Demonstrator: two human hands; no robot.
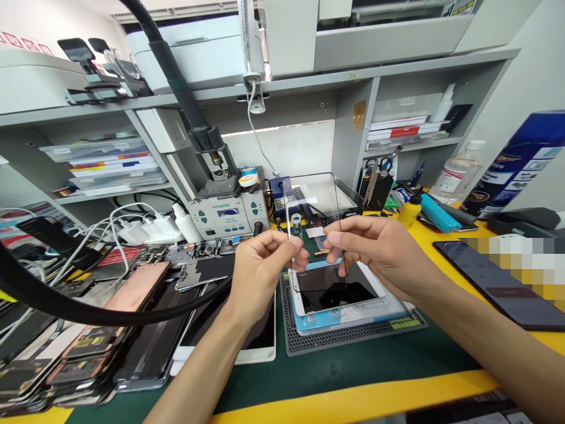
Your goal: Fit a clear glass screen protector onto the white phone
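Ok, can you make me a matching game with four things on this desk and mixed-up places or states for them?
Things
1. clear rectangular panel with thin black border
2. boxy grey machine with small display
3. tall blue spray can
4. flat pink phone-shaped panel

Places or states
A. left side, among phone parts
B. round tub on top
C. held between left hand and right hand
D. right side, beside a clear white-capped bottle

Pairs: 1-C, 2-B, 3-D, 4-A

Bright, diffuse light falls, probably from overhead; the black screen [355,288] shows reflections; outer edges stretch; pixelation masks far right.
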